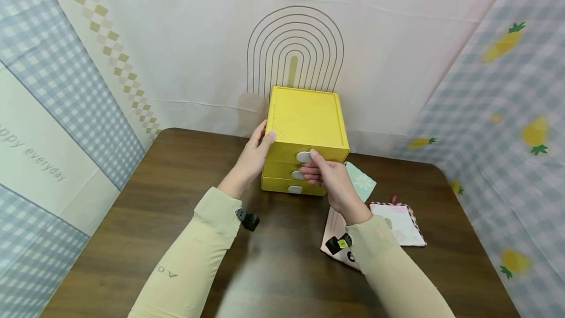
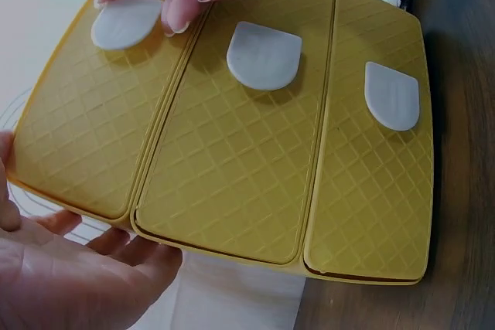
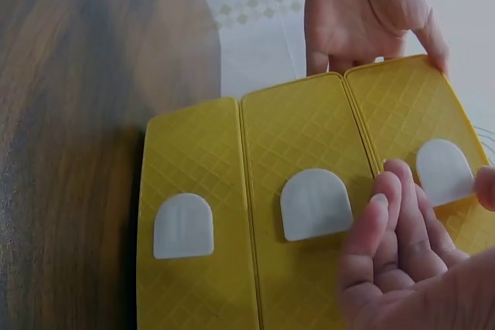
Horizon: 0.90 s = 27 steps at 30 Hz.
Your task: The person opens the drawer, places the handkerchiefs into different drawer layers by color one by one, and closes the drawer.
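A small yellow drawer box (image 1: 306,114) stands at the table's back, with three drawer fronts stacked one above another. Each front bears a white rounded handle, and a quilted pattern shows in the wrist views. My left hand (image 1: 252,157) rests against the box's left side, its thumb at the top front corner. At the top drawer, my right hand (image 1: 334,183) pinches the white handle (image 2: 128,22) between thumb and fingers. The middle handle (image 3: 315,205) and the bottom handle (image 3: 183,226) are untouched. All three drawers appear closed.
Right of the box lie a mint green cloth (image 1: 363,183) with a flower, a pink cloth (image 1: 328,229) partly under the right forearm, and a white cloth (image 1: 408,227) with a checked edge. Behind the brown table (image 1: 176,185) hangs a printed curtain (image 1: 198,53).
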Available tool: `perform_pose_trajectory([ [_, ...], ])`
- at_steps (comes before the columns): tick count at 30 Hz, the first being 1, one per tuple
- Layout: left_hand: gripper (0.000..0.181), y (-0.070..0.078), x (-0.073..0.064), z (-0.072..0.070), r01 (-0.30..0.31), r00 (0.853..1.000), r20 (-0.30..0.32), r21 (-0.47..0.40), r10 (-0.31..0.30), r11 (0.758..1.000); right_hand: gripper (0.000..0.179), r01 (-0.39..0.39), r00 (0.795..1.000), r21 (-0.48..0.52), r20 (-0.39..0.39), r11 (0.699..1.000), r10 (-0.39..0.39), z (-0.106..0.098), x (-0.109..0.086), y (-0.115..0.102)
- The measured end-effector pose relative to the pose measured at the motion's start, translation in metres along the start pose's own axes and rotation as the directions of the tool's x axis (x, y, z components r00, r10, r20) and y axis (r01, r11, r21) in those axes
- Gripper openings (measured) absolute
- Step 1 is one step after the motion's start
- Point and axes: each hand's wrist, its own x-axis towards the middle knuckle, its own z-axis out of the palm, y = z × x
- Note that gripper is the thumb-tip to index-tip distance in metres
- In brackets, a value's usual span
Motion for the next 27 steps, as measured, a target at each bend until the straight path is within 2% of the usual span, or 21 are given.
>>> perform_pose_trajectory([
  [3,0.066,0.0029,0.0004,-0.0002,0.006,1.000,0.019,-0.015,-0.006,1.000,0.070,-0.007,1.000,0.013,-0.020,1.000,0.007,0.0006,0.0012,0.0008],
  [10,0.066,0.0018,0.0001,0.0003,0.010,1.000,0.015,-0.031,-0.009,0.999,0.070,-0.039,0.998,0.019,-0.049,0.999,0.040,0.0014,0.0016,0.0028],
  [27,0.074,-0.0018,0.0009,0.0062,-0.022,1.000,-0.001,-0.011,0.022,1.000,0.069,-0.064,0.997,0.005,-0.048,0.998,0.064,0.0009,-0.0078,0.0031],
])
